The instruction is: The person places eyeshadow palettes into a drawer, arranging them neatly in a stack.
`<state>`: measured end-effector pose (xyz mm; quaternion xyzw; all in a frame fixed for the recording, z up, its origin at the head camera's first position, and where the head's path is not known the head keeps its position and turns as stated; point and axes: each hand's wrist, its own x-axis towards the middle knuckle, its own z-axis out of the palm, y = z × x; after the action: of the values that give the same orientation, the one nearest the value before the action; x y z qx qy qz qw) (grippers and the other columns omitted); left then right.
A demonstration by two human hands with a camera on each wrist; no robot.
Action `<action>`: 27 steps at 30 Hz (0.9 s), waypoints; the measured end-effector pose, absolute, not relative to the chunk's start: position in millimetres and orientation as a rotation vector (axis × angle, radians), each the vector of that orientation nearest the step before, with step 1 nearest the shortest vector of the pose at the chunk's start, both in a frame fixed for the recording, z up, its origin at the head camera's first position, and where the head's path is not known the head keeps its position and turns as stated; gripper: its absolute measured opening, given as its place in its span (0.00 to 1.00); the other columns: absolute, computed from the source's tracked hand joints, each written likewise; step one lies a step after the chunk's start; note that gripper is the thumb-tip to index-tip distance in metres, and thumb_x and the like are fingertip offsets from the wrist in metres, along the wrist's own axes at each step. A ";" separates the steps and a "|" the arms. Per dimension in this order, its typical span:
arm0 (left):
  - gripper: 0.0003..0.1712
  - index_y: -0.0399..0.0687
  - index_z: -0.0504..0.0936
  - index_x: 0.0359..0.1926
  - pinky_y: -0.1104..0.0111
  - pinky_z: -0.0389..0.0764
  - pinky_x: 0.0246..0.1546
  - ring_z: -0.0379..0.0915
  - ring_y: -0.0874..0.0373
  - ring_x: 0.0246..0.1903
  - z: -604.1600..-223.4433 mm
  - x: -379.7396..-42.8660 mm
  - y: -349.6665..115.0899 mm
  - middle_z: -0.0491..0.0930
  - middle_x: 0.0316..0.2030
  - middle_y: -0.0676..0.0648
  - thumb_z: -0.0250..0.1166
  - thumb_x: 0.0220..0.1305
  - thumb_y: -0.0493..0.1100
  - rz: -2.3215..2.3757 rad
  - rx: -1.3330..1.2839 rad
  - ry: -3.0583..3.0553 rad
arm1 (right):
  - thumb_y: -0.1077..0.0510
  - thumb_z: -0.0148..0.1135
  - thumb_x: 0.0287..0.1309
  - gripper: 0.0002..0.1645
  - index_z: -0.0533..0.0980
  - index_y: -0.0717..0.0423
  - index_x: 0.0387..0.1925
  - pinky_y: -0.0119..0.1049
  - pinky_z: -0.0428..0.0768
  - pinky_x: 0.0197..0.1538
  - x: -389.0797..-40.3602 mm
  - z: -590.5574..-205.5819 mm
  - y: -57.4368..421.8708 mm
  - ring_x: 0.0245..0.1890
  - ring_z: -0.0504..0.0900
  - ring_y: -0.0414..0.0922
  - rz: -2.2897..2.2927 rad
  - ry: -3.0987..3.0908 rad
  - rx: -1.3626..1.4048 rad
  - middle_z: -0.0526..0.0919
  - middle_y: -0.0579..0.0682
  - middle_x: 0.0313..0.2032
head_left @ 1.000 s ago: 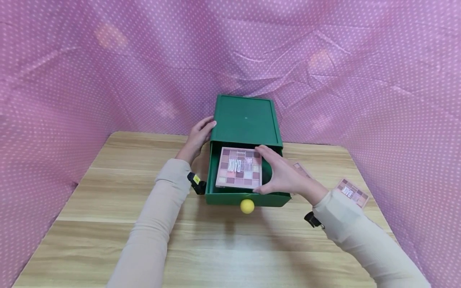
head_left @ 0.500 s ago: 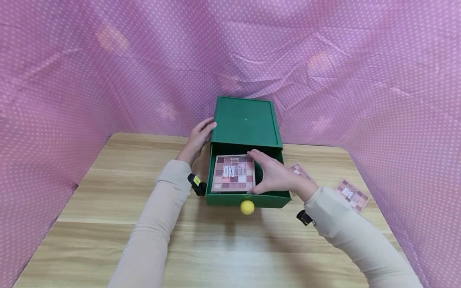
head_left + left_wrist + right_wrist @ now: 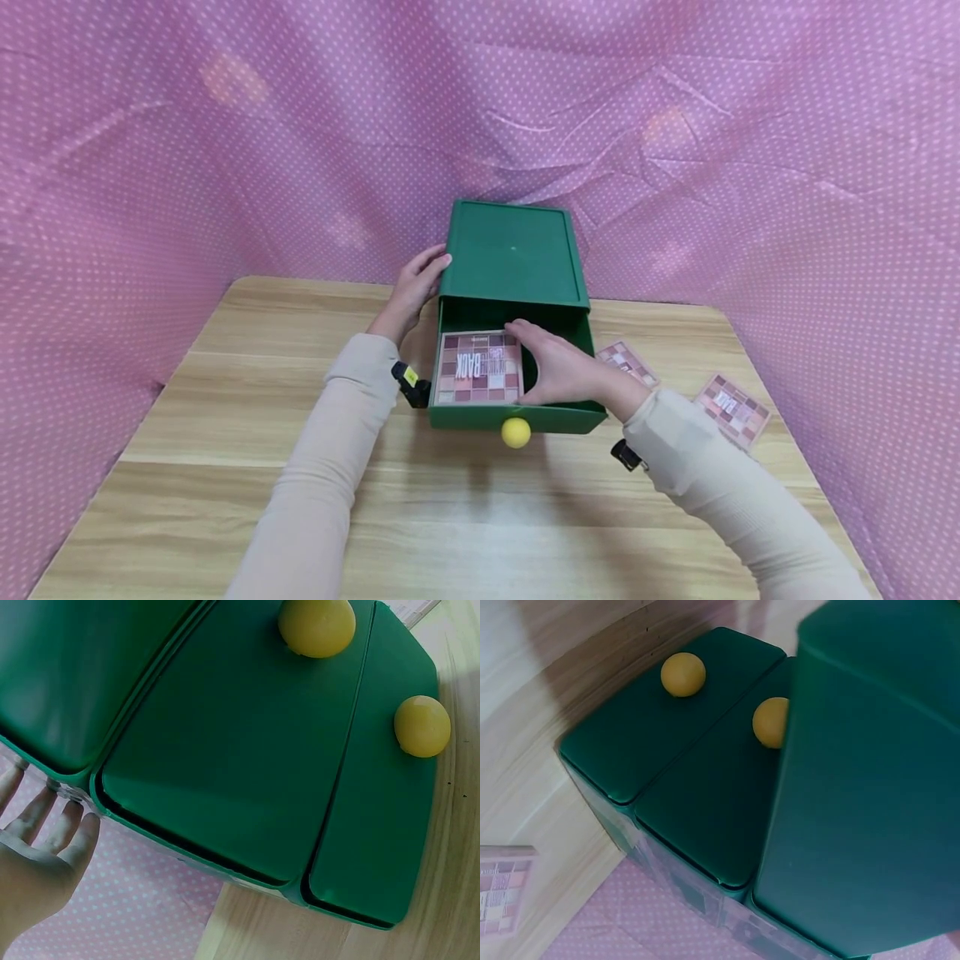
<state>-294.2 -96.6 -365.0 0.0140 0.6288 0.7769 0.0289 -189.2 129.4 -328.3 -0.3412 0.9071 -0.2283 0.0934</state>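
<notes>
A green drawer cabinet [image 3: 513,254] stands at the back of the table, its top drawer [image 3: 465,417] pulled out towards me. Inside that drawer, against the left side, is a pink square eyeshadow palette [image 3: 480,368] with a clear printed lid. My right hand [image 3: 562,367] grips the palette's right side, thumb at the near corner and fingers at the far one. My left hand [image 3: 411,292] rests on the cabinet's left side, fingers extended; the left wrist view shows those fingertips [image 3: 86,825] along the cabinet wall. The right hand is hidden in its own wrist view.
Two more eyeshadow palettes lie on the wooden table to the right, one palette [image 3: 628,363] close to the cabinet and another palette [image 3: 733,410] farther out. Yellow round knobs [image 3: 422,726] stick out from the drawer fronts. A pink dotted cloth [image 3: 225,167] hangs around the table.
My right hand has lowered the palette and shifted it leftward and nearer, into the front left of the drawer. The left hand stays on the cabinet.
</notes>
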 end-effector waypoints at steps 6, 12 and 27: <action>0.27 0.47 0.65 0.58 0.62 0.67 0.49 0.68 0.52 0.47 -365.1 -293.1 -96.7 0.66 0.51 0.44 0.57 0.58 0.49 2.394 0.051 1.950 | 0.44 0.70 0.32 0.58 0.53 0.67 0.60 0.44 0.57 0.58 -188.3 -329.6 127.9 0.60 0.52 0.53 -0.584 2.696 -1.014 0.53 0.62 0.61; 0.27 0.46 0.66 0.58 0.62 0.67 0.49 0.67 0.51 0.48 -364.5 -293.3 -96.1 0.66 0.52 0.43 0.57 0.57 0.48 2.410 0.022 1.944 | 0.45 0.71 0.33 0.57 0.53 0.68 0.60 0.43 0.58 0.57 -187.6 -331.2 125.0 0.59 0.54 0.54 -0.507 2.702 -1.005 0.53 0.63 0.60; 0.28 0.47 0.66 0.58 0.64 0.68 0.48 0.67 0.52 0.47 -364.4 -292.7 -95.7 0.66 0.51 0.44 0.57 0.57 0.49 2.387 0.009 1.965 | 0.46 0.70 0.34 0.56 0.53 0.66 0.61 0.42 0.61 0.56 -184.4 -332.6 122.8 0.59 0.55 0.53 -0.371 2.731 -1.004 0.54 0.62 0.60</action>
<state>-292.7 -95.7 -364.4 0.0030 0.6354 0.7718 0.0247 -184.4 122.8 -332.6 -0.3404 0.9260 -0.1257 0.1041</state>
